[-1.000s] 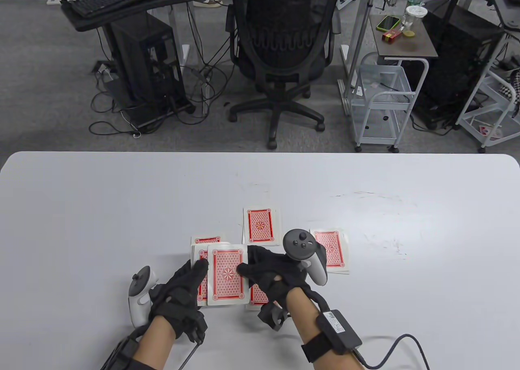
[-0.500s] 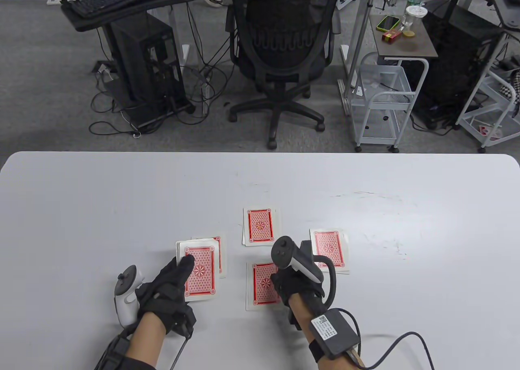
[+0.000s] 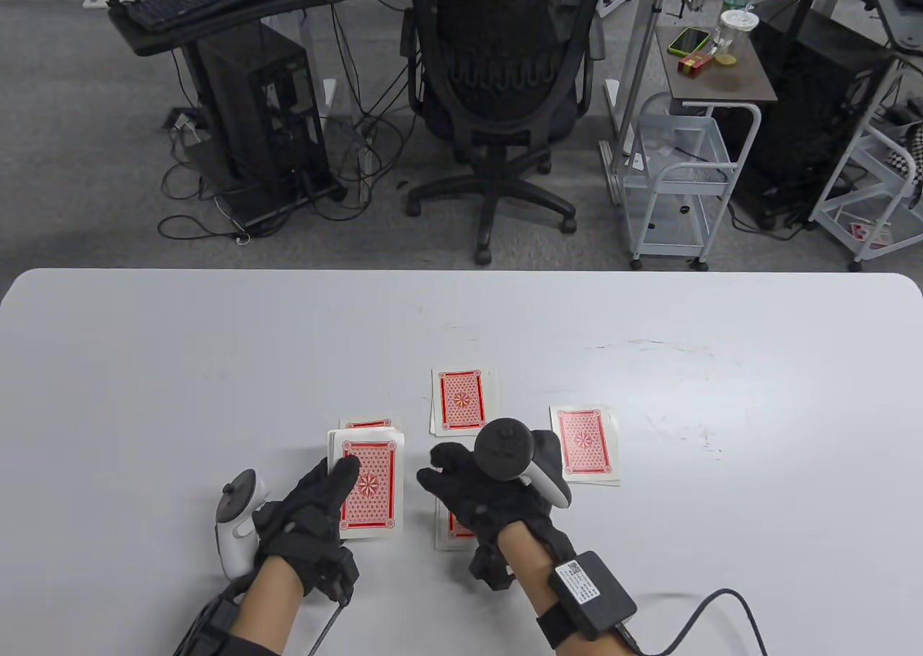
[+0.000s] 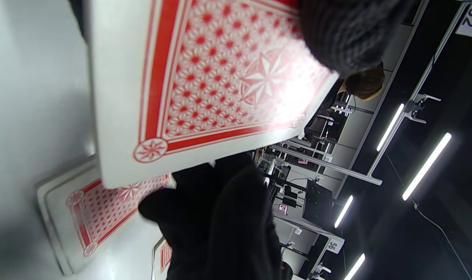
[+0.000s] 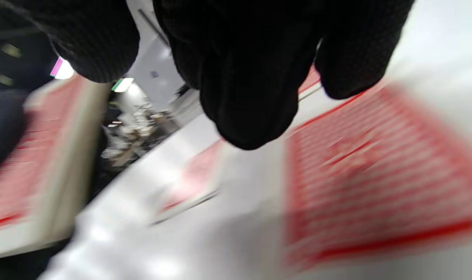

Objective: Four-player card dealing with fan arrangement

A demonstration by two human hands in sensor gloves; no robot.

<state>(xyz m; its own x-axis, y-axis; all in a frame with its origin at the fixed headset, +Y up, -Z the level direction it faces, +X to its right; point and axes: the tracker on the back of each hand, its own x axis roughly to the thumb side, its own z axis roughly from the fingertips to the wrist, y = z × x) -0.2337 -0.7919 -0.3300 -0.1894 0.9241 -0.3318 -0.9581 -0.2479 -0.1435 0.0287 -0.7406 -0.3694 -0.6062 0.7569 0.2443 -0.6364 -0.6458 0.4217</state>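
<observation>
My left hand (image 3: pixel 317 515) grips the red-backed deck (image 3: pixel 369 484) face down just above the table, thumb on its top card. In the left wrist view the deck (image 4: pixel 205 77) fills the top. Four dealt piles lie face down: a left pile (image 3: pixel 368 423) partly under the deck, a far pile (image 3: pixel 461 400), a right pile (image 3: pixel 584 443) and a near pile (image 3: pixel 451 528) mostly under my right hand. My right hand (image 3: pixel 469 483) is empty, fingers spread, over the near pile and close to the deck's right edge. The right wrist view is blurred; it shows a card pile (image 5: pixel 376 194).
The white table (image 3: pixel 180 368) stretches wide on both sides and behind the cards. A black office chair (image 3: pixel 501 94) stands beyond the far edge. A cable runs from my right wrist box (image 3: pixel 591 595) off the near edge.
My right hand drew a card off the deck, laid it on the near pile, and has come back empty toward the deck. My left hand swung left, then back right.
</observation>
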